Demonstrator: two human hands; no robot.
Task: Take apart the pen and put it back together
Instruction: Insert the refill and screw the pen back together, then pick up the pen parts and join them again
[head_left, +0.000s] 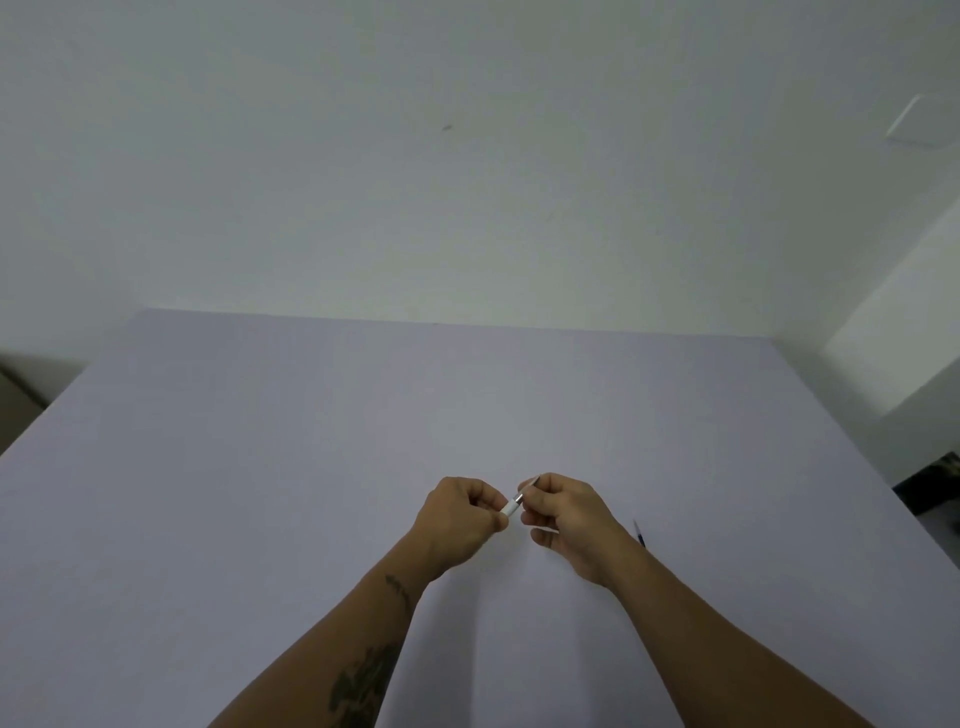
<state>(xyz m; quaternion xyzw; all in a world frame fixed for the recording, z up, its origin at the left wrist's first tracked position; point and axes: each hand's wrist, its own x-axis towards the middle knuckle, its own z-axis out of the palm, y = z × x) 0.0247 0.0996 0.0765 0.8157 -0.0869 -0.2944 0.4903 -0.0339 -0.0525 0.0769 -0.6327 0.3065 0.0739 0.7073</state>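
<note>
While a plain pale wall (467, 156) fills the upper half of the view, a wide lavender-grey tabletop (260, 467) spreads across the lower half. Two bare forearms reach in from the bottom edge and meet near the middle of the tabletop, the left forearm marked with dark tattoos. Left hand (460, 519) is curled with its grip closed around the white barrel of the pen (513, 505). Right hand (569, 522) pinches the pen's thin silver tip end between thumb and forefinger, its other fingers loosely bent. Held between both hands, the pen sits just above the tabletop, tilted up toward the right. Just beside the right wrist, a slim dark refill (639, 533) lies on the tabletop.
</note>
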